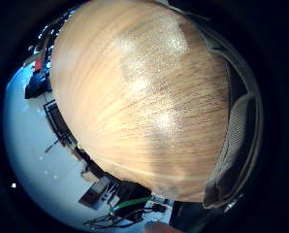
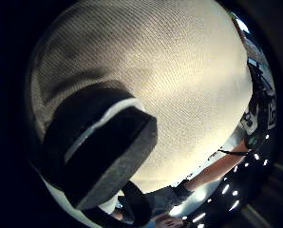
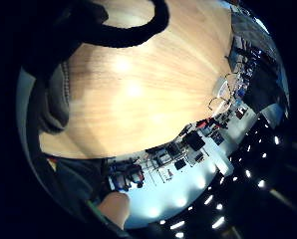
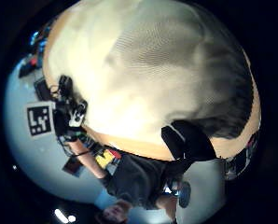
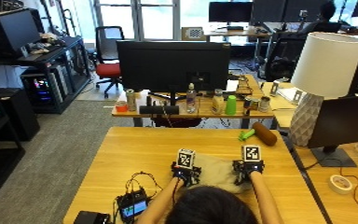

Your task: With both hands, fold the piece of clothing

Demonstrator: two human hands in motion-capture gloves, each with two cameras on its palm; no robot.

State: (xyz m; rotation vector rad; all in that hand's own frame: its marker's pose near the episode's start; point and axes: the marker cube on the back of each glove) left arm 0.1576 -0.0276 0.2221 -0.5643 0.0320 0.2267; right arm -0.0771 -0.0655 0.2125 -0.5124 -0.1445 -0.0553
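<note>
Beige garment [image 5: 216, 169] lies flat on wood surface [image 5: 135, 149]; left hand [image 5: 184, 173] & right hand [image 5: 246, 171] sit on opposite edges, prob to set a fold; can't tell if fingers pinch cloth or just press.

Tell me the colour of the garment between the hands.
The garment is plain beige with no visible print; the outside view shows it best, lying on the wooden table.

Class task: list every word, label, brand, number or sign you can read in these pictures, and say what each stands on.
No readable text in any view.
Bottles and cans on the far desk: labels too small to read.
Small device screen on the wooden table: lit, but its content is too blurred to read.
</note>
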